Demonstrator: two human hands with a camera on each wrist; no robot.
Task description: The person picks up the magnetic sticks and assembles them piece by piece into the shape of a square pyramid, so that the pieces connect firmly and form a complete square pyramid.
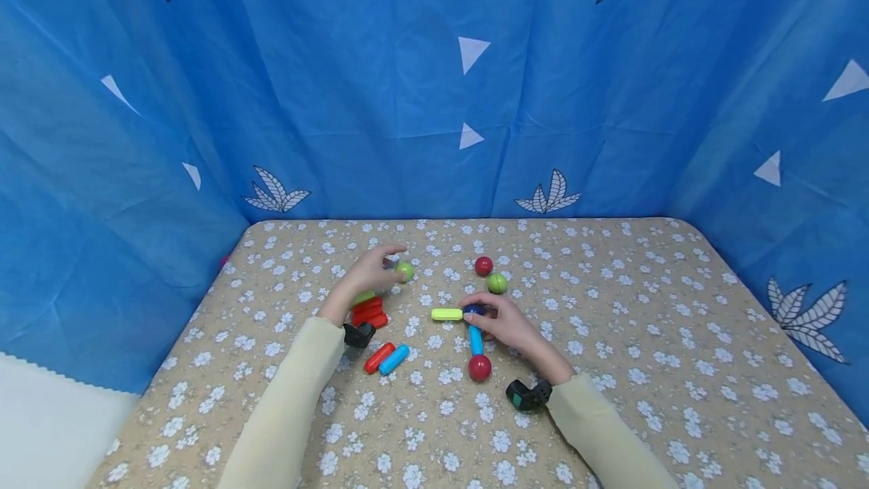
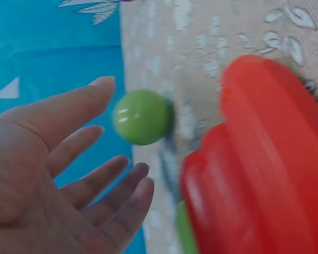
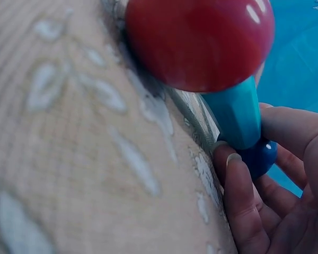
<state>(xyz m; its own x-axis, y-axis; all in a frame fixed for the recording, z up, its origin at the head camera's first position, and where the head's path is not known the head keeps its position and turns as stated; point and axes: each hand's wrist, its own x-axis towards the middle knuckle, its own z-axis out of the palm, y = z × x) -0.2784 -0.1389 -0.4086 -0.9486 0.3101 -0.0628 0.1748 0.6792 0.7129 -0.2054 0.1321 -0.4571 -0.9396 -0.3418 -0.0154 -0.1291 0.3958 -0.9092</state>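
My right hand [image 1: 508,321] grips a dark blue ball [image 1: 473,310], fingers and thumb around it. A light blue rod [image 1: 476,339] joins this ball to a red ball [image 1: 479,368] nearer the front. From the dark blue ball's left side extends a yellow rod [image 1: 446,314]. Up at the left, my left hand [image 1: 369,272] is beside a green ball [image 1: 404,272], with its fingers spread. The left wrist view shows this green ball [image 2: 142,117] just past the fingertips and nothing in the palm.
Several red rods [image 1: 368,312] and a green rod [image 1: 363,297] lie under the left forearm. Closer in are another red rod [image 1: 379,358] and a blue rod [image 1: 394,360]. Behind the right hand sit a red ball [image 1: 483,266] and a green ball [image 1: 497,283]. A blue curtain [image 1: 421,96] borders the table.
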